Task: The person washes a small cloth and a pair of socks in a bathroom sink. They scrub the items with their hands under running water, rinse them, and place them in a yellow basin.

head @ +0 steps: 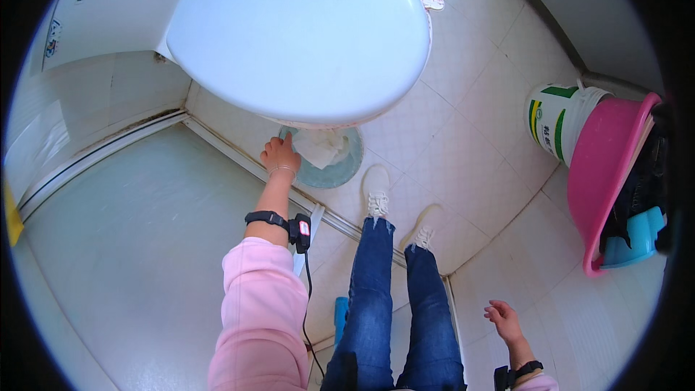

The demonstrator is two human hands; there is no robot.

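Observation:
A round, pale green waste bin (343, 172) stands on the tiled floor, partly hidden under the front of a white toilet's closed lid (304, 32). Crumpled white tissue (320, 147) lies inside it. My left hand (280, 155) grips the bin's rim on the left side, one finger reaching over the edge. Nothing is in my right hand (503, 319), which hangs low at the right with its fingers loosely bent, away from the bin.
My shoes (377, 190) are just right of the bin. A metal door track (239, 158) borders a frosted glass panel (157, 239) at left. At right are a white bucket (551, 119) bearing writing and a pink basin (602, 157) holding dark items and a light blue plastic container (635, 239).

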